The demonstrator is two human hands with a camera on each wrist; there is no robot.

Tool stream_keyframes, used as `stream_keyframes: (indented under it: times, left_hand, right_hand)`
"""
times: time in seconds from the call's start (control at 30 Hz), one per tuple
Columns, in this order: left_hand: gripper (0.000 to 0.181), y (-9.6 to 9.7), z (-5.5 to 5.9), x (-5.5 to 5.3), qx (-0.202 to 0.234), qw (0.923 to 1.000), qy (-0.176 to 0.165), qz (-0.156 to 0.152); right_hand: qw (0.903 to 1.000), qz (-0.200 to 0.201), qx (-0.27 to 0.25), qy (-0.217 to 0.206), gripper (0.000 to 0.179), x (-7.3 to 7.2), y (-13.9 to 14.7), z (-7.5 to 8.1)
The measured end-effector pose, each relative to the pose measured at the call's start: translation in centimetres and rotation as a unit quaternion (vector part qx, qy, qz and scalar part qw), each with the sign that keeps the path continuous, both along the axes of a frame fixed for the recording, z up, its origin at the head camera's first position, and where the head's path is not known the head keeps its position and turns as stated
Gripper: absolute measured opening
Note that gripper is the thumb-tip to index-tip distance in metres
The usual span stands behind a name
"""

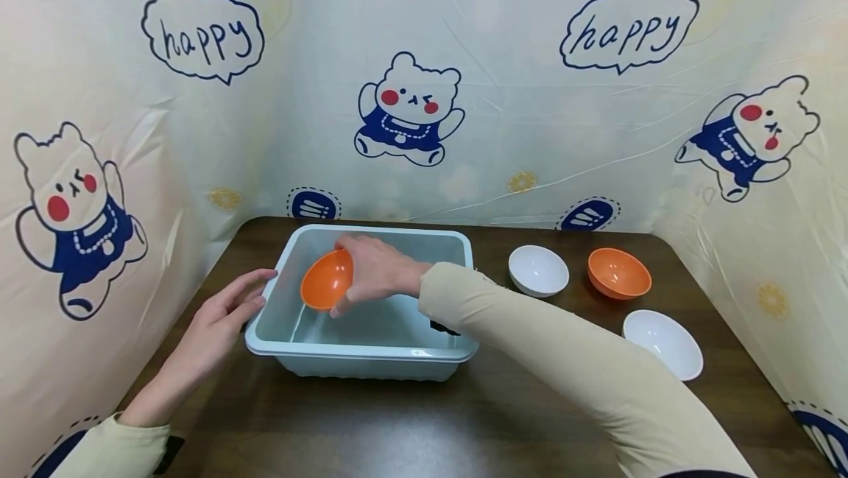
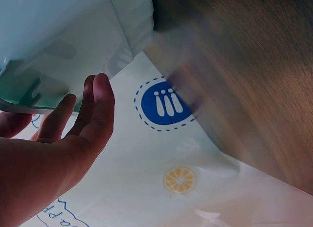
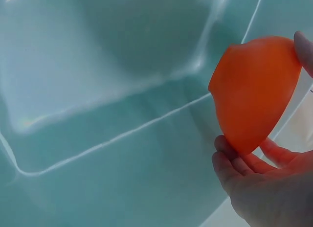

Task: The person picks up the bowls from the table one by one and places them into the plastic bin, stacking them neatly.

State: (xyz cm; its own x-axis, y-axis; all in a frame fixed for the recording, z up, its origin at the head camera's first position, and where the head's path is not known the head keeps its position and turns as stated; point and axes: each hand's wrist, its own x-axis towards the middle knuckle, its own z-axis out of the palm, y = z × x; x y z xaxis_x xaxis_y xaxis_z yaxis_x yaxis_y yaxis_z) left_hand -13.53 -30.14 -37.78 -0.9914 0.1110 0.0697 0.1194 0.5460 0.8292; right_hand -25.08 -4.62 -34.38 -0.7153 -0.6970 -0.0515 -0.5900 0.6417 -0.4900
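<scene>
A light blue plastic basin stands on the table. Inside it, my right hand holds an orange bowl by its edge, tilted on its side. The right wrist view has the thumb on one side of the orange bowl and the fingers at the opposite edge, over the basin floor. At the basin's left rim, my left hand touches the side with loosely bent fingers. In the left wrist view, those fingers lie along the outer wall.
On the table, right of the basin, stand a white bowl, another orange bowl and a second white bowl. My right sleeve reaches across in front of them. A printed sheet hangs around the table's back and sides.
</scene>
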Motion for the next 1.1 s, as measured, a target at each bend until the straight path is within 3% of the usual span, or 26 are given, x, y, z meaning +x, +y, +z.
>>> stream_keyframes:
  times: [0.63,1.1]
  left_hand:
    - [0.048,0.0,0.2,0.1,-0.008,1.0,-0.002,0.003]
    - [0.05,0.1,-0.1,0.2,0.013,0.9999,-0.009,0.001]
  right_hand:
    - [0.9997,-0.016,0.009,-0.016,0.088,-0.4,-0.5,-2.1]
    - [0.9993,-0.019,0.023,-0.024,0.081,-0.3,-1.0,-3.2]
